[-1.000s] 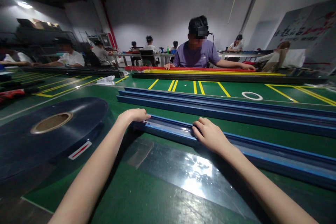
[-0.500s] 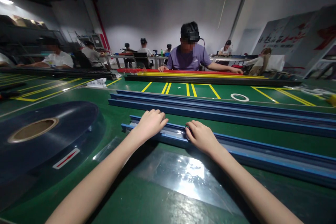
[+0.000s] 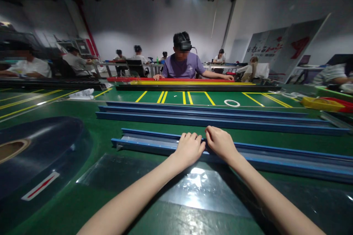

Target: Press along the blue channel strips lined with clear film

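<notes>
A long blue channel (image 3: 286,158) lies across the green table, with clear plastic film (image 3: 149,138) inside its groove. My left hand (image 3: 189,149) is bent over this channel, its fingers curled across the groove and the thumb near the front wall. Just to its right, my right hand (image 3: 220,142) is closed over the same channel, fingers curled in and their tips hidden. The hands are close together but apart. Below them, a wide clear plastic sheet (image 3: 198,191) lies flat on the table under my forearms.
More blue channels (image 3: 171,119) lie parallel behind. At left sits a large roll of clear film (image 3: 55,139). Across the table, a person in a purple shirt (image 3: 182,67) handles red, yellow and black strips (image 3: 193,87). A white ring (image 3: 231,103) lies between us.
My left hand has slid right along the channel, close to my right hand. My right hand stays on the channel, its fingers more curled. The view has turned to the right.
</notes>
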### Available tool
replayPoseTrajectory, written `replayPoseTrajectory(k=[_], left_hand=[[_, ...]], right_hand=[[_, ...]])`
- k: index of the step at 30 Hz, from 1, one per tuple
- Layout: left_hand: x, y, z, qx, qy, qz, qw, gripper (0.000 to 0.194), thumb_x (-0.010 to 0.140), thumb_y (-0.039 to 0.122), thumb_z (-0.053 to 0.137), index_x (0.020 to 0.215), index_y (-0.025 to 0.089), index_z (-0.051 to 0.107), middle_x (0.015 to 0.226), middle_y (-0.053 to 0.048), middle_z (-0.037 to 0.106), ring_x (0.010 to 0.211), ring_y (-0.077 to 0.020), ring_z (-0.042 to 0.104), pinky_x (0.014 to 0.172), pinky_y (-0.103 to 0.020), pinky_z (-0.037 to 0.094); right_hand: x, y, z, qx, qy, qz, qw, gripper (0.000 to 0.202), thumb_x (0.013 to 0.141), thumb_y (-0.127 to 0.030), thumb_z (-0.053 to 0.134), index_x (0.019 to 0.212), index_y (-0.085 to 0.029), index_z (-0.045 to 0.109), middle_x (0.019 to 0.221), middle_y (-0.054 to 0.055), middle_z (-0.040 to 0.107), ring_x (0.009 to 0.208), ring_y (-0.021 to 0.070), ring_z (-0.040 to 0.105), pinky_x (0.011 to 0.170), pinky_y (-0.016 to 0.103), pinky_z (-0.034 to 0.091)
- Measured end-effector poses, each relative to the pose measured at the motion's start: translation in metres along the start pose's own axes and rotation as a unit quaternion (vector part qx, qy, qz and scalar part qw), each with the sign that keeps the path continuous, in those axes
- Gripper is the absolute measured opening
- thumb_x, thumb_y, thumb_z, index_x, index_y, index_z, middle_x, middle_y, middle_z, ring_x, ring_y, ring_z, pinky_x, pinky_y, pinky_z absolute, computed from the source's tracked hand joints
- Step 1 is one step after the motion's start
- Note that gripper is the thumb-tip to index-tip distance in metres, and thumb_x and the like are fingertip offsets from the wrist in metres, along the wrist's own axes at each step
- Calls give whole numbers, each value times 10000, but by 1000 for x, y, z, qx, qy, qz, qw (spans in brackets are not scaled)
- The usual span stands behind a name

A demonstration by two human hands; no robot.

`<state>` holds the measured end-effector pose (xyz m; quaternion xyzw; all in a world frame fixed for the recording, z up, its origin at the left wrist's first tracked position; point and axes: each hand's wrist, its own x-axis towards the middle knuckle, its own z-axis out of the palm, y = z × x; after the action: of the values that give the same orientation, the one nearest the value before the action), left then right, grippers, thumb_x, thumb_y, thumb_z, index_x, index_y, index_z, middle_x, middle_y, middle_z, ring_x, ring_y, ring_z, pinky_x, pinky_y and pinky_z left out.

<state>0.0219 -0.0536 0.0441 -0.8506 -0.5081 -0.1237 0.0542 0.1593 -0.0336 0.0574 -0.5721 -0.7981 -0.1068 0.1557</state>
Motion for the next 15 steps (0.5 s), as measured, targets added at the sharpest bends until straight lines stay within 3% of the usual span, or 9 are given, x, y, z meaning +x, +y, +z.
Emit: replayPoseTrajectory(k=[6, 15], left_hand=[[6, 8, 11, 14, 32, -5, 999, 356, 881, 322, 266, 932, 135, 565, 899, -110, 586, 882, -235, 520, 760, -361, 368], [8, -7, 12, 47, 47, -30, 997, 309, 846, 247, 293, 828, 141, 583, 838, -99, 601, 822, -216, 542, 736, -333, 379]], right_hand=[[-5, 18, 6, -10, -21, 54, 998, 257, 864, -241, 305, 777, -201, 543, 796, 29, 650, 684, 148, 584, 516, 248, 265], [-10, 20, 3, -30, 24, 9, 999, 338, 895, -244, 244, 757, -182, 546, 746, 39, 616, 727, 144, 553, 629, 247, 308]])
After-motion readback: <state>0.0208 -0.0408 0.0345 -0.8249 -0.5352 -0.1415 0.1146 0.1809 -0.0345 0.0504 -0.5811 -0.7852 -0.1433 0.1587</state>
